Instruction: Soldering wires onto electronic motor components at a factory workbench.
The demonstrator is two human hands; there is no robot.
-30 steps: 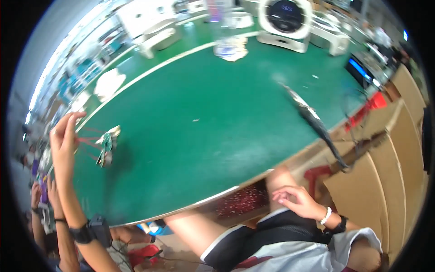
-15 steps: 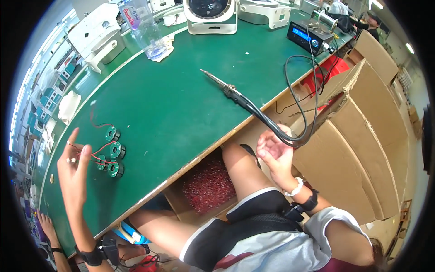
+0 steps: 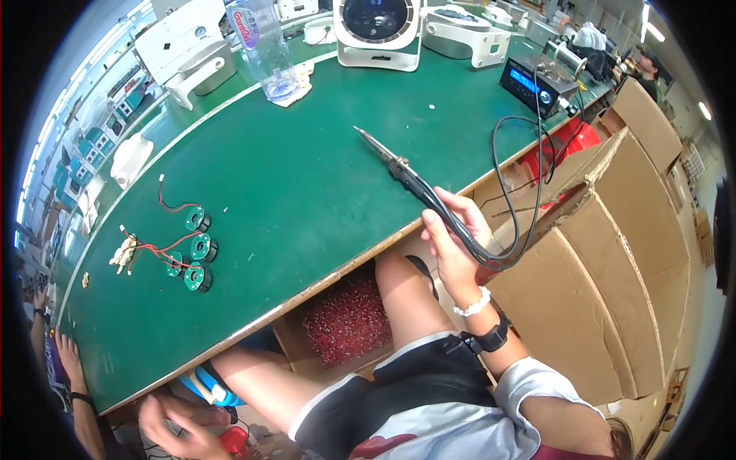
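Observation:
My right hand (image 3: 460,238) has its thumb and fingers closed round the black rear part of a soldering iron (image 3: 406,175). The iron's bare metal tip points to the far left over the green table. My left hand (image 3: 182,428) is low at the left, below the table's front edge, somewhat blurred, its fingers loosely bent and apart with nothing seen in them. On the left of the table sit several small round green-and-black parts (image 3: 202,247) with red and black wires. Their wire ends reach a small lumpy tan object (image 3: 123,254).
A soldering station (image 3: 529,86) with a lit display stands at the far right, joined to black cable loops. Cardboard boxes (image 3: 567,291) rise at the right. A plastic bottle (image 3: 268,54) and a white round-faced device (image 3: 378,38) stand at the back. Another person's hand (image 3: 69,356) rests at the left edge.
My left hand has left the wired parts and dropped below the table's edge. My right hand has moved up and closed round the soldering iron. The whole view has shifted slightly.

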